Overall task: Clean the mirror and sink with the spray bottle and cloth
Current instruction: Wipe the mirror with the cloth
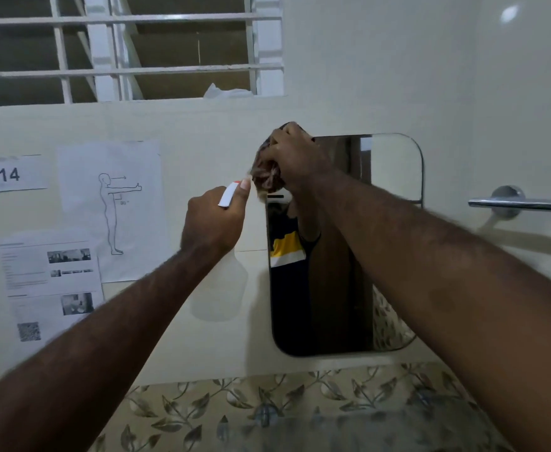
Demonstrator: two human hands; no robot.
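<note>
Mirror (pixel 395 243) on the far wall, right of centre; sink not in view. My right hand (pixel 295 158) is clamped on the bunched cloth (pixel 266 172) at the mirror's top-left corner. My left hand (pixel 213 223) is closed around the spray bottle (pixel 225 282), just left of the frame; nozzle looks aimed at the cloth, hard to tell. Best: flatten cloth, overlapping strokes top down, keep bottle off the glass.

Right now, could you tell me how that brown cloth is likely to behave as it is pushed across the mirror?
The cloth is bunched in the right hand, so probably soft and floppy. A loose edge hangs below, so it may trail. It looks light.
</note>
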